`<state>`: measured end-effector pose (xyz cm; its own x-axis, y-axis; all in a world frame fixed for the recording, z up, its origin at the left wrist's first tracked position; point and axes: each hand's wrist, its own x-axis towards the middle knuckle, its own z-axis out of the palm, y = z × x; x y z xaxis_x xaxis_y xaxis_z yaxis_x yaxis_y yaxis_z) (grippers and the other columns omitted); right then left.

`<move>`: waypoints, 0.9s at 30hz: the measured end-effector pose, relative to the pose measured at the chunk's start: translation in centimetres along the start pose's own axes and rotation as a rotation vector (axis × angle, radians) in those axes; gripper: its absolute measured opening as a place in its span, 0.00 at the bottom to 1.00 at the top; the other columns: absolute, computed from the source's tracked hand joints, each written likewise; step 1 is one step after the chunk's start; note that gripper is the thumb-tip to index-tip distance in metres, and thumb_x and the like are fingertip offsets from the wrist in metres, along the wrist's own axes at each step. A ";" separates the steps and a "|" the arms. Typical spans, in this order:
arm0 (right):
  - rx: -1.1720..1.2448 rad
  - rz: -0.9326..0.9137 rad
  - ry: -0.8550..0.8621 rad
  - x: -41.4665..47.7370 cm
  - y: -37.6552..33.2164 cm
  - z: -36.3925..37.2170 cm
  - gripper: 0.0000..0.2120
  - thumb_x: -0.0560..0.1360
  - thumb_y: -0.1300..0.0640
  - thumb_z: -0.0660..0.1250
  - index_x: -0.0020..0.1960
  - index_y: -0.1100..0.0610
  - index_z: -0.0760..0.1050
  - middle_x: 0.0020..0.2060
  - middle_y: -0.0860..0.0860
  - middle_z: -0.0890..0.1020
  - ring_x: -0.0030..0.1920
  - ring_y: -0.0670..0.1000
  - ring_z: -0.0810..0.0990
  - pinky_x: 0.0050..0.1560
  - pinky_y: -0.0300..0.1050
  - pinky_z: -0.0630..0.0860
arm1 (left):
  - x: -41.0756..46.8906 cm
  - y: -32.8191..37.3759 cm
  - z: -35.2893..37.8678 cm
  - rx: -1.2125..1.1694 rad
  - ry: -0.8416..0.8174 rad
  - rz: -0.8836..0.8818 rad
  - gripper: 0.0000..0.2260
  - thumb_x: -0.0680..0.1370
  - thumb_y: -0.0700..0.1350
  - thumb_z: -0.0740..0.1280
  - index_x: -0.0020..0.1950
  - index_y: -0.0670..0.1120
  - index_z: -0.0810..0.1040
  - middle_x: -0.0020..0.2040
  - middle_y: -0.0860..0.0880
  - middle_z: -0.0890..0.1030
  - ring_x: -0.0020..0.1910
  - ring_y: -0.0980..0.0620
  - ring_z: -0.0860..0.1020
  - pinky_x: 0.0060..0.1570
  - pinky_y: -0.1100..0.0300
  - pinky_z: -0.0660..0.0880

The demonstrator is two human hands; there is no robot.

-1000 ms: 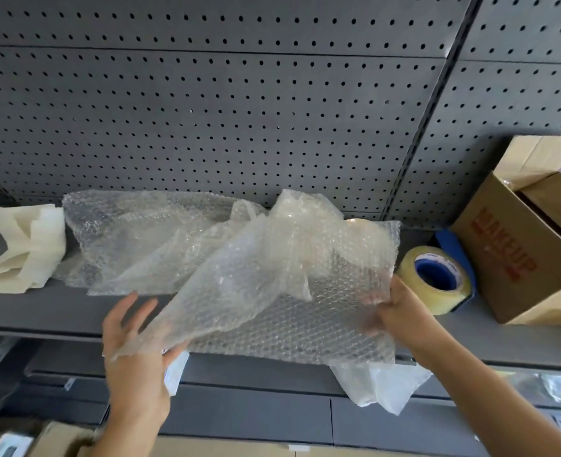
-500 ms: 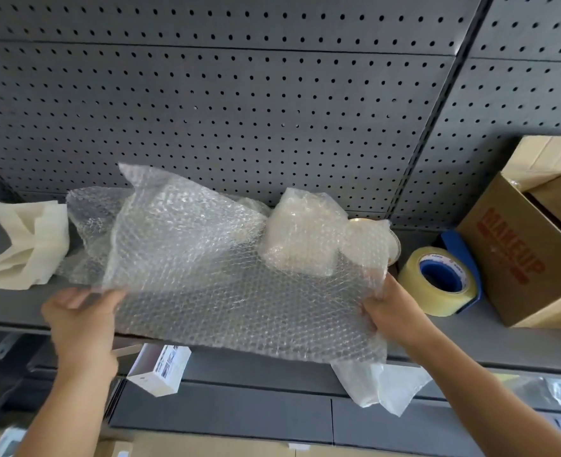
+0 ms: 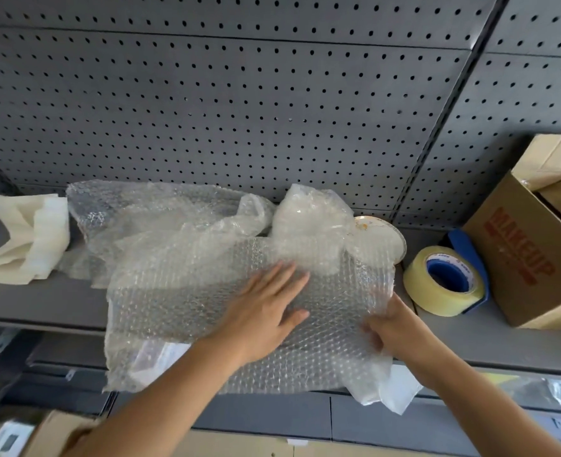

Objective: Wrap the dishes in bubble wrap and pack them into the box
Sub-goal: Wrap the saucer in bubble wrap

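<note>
A sheet of clear bubble wrap lies spread over the grey shelf, its front part hanging past the shelf edge. My left hand presses flat on the middle of the sheet with straight fingers. My right hand pinches the sheet's right edge. A white dish with a gold rim peeks out behind the sheet's far right corner. More crumpled bubble wrap is heaped at the back. A brown cardboard box printed MAKEUP stands open at the right.
A roll of clear tape with a blue core lies between the sheet and the box. Folded white foam sheets sit at the shelf's left end. A grey pegboard wall backs the shelf. Cartons show below at lower left.
My left hand let go of the sheet's left edge and moved right onto its middle, pressing it flat. The sheet, held up before, now lies on the shelf. My right hand keeps its hold.
</note>
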<state>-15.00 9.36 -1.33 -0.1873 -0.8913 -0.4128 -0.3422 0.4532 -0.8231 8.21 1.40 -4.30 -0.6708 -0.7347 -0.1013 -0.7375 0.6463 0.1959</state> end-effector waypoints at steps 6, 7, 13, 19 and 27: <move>-0.324 0.083 0.032 -0.4 -1.3 -3.0 0.11 0.81 0.50 0.65 0.62 0.49 0.71 0.47 0.48 0.83 0.40 0.49 0.85 0.49 0.51 0.82 | 0.6 -0.2 1.3 0.026 -0.148 0.017 0.31 0.81 0.69 0.41 0.80 0.61 0.35 0.80 0.57 0.31 0.79 0.55 0.29 0.80 0.48 0.37; -0.398 0.047 0.130 -0.1 -1.8 -3.6 0.14 0.81 0.49 0.64 0.65 0.49 0.70 0.47 0.48 0.82 0.40 0.50 0.85 0.49 0.50 0.81 | 0.5 -0.4 1.5 0.018 -0.148 0.018 0.31 0.81 0.69 0.41 0.81 0.61 0.36 0.81 0.57 0.32 0.79 0.54 0.30 0.80 0.48 0.37; -0.872 -0.415 0.431 3.6 -4.5 -4.6 0.25 0.74 0.70 0.62 0.70 0.58 0.74 0.64 0.56 0.75 0.59 0.58 0.75 0.55 0.49 0.76 | 1.0 -0.7 1.7 -0.025 -0.105 0.011 0.34 0.78 0.71 0.39 0.82 0.61 0.43 0.82 0.57 0.38 0.81 0.55 0.36 0.81 0.49 0.39; -1.297 -0.148 0.081 8.4 -6.1 -5.6 0.23 0.77 0.64 0.64 0.72 0.52 0.71 0.67 0.55 0.73 0.69 0.56 0.69 0.66 0.52 0.73 | 1.3 -1.5 1.5 -0.057 -0.091 0.008 0.32 0.79 0.70 0.45 0.82 0.63 0.46 0.83 0.58 0.38 0.81 0.56 0.36 0.81 0.51 0.38; -1.406 -0.178 -0.060 10.5 -3.9 -6.1 0.22 0.80 0.49 0.62 0.73 0.42 0.66 0.66 0.46 0.74 0.64 0.54 0.76 0.52 0.51 0.76 | 0.4 -2.7 1.4 -0.059 -0.097 -0.004 0.31 0.80 0.69 0.46 0.82 0.63 0.45 0.82 0.58 0.37 0.81 0.56 0.35 0.80 0.52 0.36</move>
<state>-21.24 -1.66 -0.07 -0.0190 -0.9200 -0.3915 -0.9803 -0.0599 0.1884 9.81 -0.35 -6.26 -0.6741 -0.7122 -0.1958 -0.7365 0.6277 0.2523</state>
